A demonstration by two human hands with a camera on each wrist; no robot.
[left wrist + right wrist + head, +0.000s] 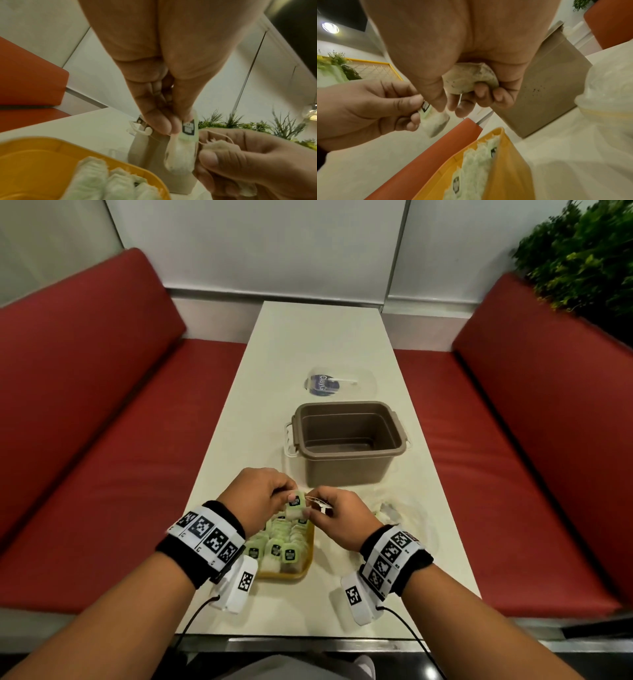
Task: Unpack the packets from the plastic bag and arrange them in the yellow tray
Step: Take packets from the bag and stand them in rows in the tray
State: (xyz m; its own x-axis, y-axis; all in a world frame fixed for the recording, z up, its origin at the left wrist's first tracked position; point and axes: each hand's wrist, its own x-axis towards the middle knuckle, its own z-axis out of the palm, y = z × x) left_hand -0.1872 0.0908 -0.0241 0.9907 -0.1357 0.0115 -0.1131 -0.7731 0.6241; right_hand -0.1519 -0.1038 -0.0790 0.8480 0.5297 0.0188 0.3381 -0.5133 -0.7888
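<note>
Left hand (pixel 255 497) pinches a pale green-tagged packet (pixel 295 506) upright.

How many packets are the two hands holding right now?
2. The left hand pinches a pale green tea-bag packet by its label; the right hand grips a crumpled beige packet in its curled fingers. More may be hidden.
</note>
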